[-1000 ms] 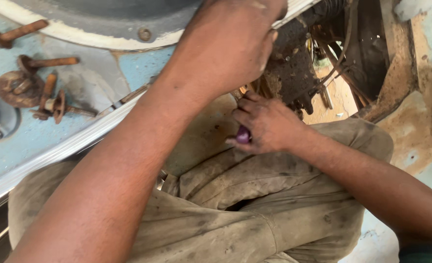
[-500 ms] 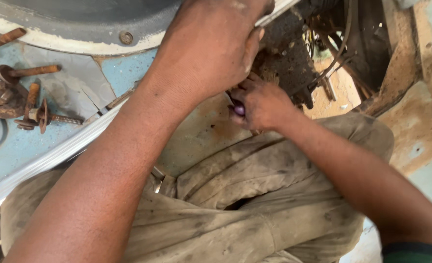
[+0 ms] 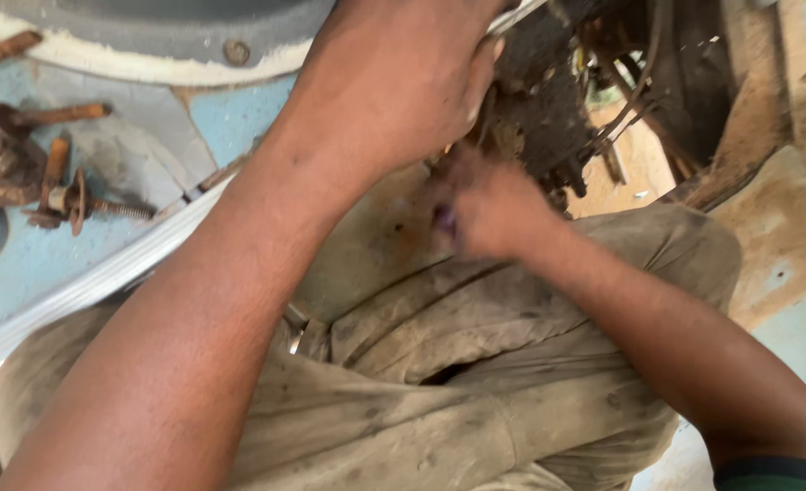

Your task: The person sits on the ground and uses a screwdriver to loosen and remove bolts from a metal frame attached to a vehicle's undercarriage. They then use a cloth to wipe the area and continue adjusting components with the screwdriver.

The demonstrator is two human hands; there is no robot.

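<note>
Head view, looking down over the person's lap. The soiled khaki cloth trousers (image 3: 439,382) fill the lower half of the frame, creased and stained with grease. Above them, at left, lies the pale blue painted metal panel (image 3: 30,264) with its white curved rim (image 3: 148,55) running along the top edge; a single rusted bolt head sits in that rim. At upper right stands the dark, grimy rusted mechanism with loose wires (image 3: 558,100), set against worn brown housing.

The left hand (image 3: 403,82), seen from the back, is pressed against the left side of the mechanism near the top of the frame; its fingers curl away from the camera, so whether they grip anything cannot be told. A thin bright metal strip (image 3: 512,16) shows just beyond its knuckles.

The right hand (image 3: 494,205) is blurred, sits directly below the mechanism and just under the left hand, and is closed into a loose fist around a small purple object (image 3: 443,218), of which only a sliver shows between thumb and fingers; its kind cannot be made out.

On the blue panel at far left rests a cluster of rusty bolts and washers (image 3: 48,182), well apart from both hands.
</note>
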